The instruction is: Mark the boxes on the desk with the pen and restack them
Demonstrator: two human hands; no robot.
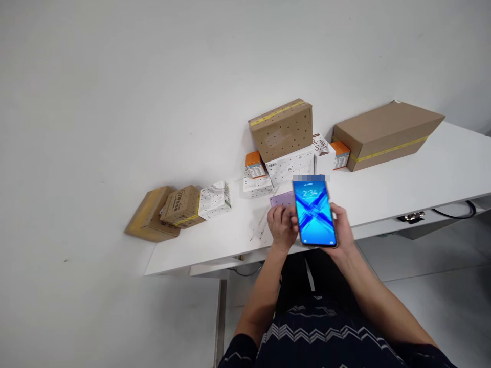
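Observation:
A smartphone [314, 212] with a lit blue lock screen is tilted up toward me, above the front edge of the white table. My right hand [343, 230] grips it around its right side and lower corner. At its left edge is my left hand [283, 226], fingers curled, with the fingertips close to or touching the phone's side. Whether anything is inside those curled fingers is hidden. Just behind my left hand, a purple box [281, 200] lies on the table, partly covered by the hand and the phone.
Behind the phone, a speckled brown carton [284, 132] rests on a white box [291, 166], beside orange-topped boxes [254, 164]. A long brown carton [387, 135] stands at right. Brown boxes [186, 204] and a white box [215, 199] line the left. The white table [406, 179] runs along the wall.

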